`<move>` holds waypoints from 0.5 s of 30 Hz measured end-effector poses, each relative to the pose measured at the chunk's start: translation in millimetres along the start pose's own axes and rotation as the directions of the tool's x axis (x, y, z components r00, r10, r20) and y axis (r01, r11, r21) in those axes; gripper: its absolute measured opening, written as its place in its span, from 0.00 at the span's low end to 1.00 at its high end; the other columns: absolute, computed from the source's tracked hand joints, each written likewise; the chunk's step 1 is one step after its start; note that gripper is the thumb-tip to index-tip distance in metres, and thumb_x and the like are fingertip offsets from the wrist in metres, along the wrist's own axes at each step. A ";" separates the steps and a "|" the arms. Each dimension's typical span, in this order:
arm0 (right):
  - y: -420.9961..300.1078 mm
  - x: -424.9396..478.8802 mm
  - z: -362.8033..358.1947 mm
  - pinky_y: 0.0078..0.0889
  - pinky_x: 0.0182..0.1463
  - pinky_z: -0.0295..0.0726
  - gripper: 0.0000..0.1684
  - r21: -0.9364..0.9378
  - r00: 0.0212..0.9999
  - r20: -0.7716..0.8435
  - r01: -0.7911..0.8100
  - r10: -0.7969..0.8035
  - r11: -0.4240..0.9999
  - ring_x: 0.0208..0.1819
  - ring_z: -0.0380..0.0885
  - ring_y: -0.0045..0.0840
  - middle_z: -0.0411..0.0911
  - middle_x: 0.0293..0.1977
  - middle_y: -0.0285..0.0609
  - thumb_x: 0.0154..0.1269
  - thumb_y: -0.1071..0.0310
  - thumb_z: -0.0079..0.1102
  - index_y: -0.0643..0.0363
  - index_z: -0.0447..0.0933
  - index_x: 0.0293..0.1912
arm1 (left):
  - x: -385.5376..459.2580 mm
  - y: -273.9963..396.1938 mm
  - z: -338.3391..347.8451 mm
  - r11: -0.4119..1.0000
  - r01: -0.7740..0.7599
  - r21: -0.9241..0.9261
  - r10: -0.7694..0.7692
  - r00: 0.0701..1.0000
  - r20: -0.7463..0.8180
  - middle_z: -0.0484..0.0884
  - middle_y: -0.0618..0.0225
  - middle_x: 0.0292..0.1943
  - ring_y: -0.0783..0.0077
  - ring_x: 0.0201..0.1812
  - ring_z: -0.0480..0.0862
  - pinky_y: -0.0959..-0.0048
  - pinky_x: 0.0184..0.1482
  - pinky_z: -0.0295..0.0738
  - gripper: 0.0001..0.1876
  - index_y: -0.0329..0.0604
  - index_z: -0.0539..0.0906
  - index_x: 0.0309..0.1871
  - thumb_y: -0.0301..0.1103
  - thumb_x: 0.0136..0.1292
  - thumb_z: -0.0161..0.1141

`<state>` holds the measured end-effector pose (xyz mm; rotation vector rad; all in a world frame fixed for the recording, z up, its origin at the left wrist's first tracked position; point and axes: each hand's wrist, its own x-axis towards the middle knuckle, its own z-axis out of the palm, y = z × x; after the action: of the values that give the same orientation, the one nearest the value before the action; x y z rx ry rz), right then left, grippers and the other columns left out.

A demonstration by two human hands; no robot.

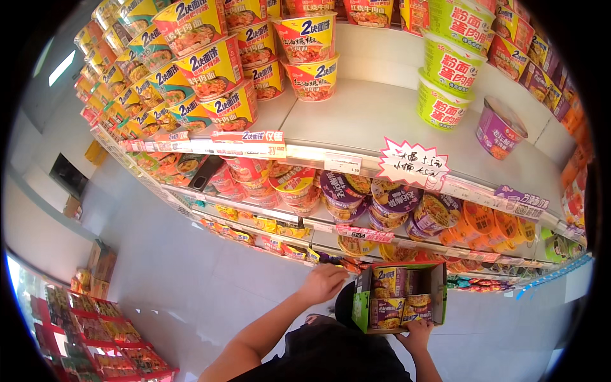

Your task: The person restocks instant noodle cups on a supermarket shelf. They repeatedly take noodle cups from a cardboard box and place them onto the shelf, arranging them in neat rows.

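My right hand [416, 335] grips the near edge of an opened cardboard box [361, 305], which has a green side and rests against my body. Inside sit several instant noodle buckets [387, 313], purple and yellow, with a dark gap at the far right corner of the box. To the left of the box, my left hand [325, 282] hovers with its fingers curled in and nothing visible in them. It is apart from the box, in front of the lowest shelves. A single purple noodle bucket [501, 129] stands on the upper shelf [372, 110], towards the right.
Green noodle buckets [445, 81] are stacked on that shelf, left of the purple one. Red-and-yellow stacks [310, 57] stand further left. A starburst price sign [413, 163] juts from the shelf edge. Lower shelves hold more buckets [346, 196]. A red display rack [110, 329] stands behind left.
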<state>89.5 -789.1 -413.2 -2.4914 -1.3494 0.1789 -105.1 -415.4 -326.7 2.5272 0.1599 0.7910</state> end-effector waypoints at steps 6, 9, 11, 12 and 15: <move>-3.8 4.0 -1.5 0.56 0.63 0.63 0.21 -0.052 1.000 0.001 0.005 -0.005 0.999 0.47 0.77 0.38 0.82 0.31 0.35 0.39 0.52 0.84 0.50 0.84 0.29 | 43.5 -15.2 -23.3 0.996 0.083 -0.044 -0.090 0.980 -0.178 0.88 0.58 0.45 0.52 0.44 0.87 0.58 0.45 0.82 0.11 0.40 0.85 0.47 0.22 0.60 0.68; -11.1 3.0 -2.6 0.55 0.64 0.64 0.20 -0.048 1.000 -0.018 0.017 -0.018 0.999 0.47 0.76 0.37 0.81 0.30 0.37 0.36 0.55 0.83 0.52 0.84 0.28 | 44.5 -10.1 2.0 0.973 0.167 -0.158 -0.178 0.983 -0.052 0.86 0.56 0.47 0.47 0.46 0.85 0.54 0.48 0.80 0.13 0.41 0.82 0.51 0.32 0.66 0.67; -15.4 -0.7 2.3 0.59 0.63 0.64 0.21 -0.049 0.999 -0.043 0.028 -0.030 0.998 0.47 0.76 0.38 0.81 0.30 0.37 0.39 0.53 0.83 0.52 0.83 0.28 | 34.2 2.1 31.3 0.931 0.273 -0.243 -0.238 0.957 0.165 0.83 0.51 0.55 0.43 0.52 0.84 0.52 0.54 0.80 0.18 0.41 0.80 0.58 0.36 0.68 0.66; -16.8 -2.8 9.1 0.60 0.63 0.64 0.21 -0.050 0.998 -0.057 0.033 -0.035 0.998 0.48 0.76 0.38 0.81 0.31 0.37 0.40 0.51 0.83 0.52 0.82 0.28 | 25.2 7.7 51.4 0.925 0.316 -0.212 -0.280 0.943 0.183 0.79 0.48 0.59 0.40 0.56 0.82 0.51 0.57 0.79 0.22 0.41 0.77 0.62 0.38 0.69 0.66; -34.6 -3.3 21.6 0.62 0.62 0.63 0.22 -0.057 0.998 -0.062 0.029 -0.032 0.998 0.49 0.76 0.38 0.81 0.33 0.36 0.44 0.50 0.82 0.51 0.80 0.31 | -5.3 11.7 109.4 0.871 0.461 -0.170 -0.394 0.861 0.321 0.58 0.36 0.75 0.27 0.67 0.72 0.45 0.68 0.73 0.36 0.42 0.64 0.76 0.45 0.70 0.65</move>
<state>54.7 -769.7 -422.7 -2.4985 -1.3845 0.0557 -48.3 -472.2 -402.0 2.2158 0.4859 0.2533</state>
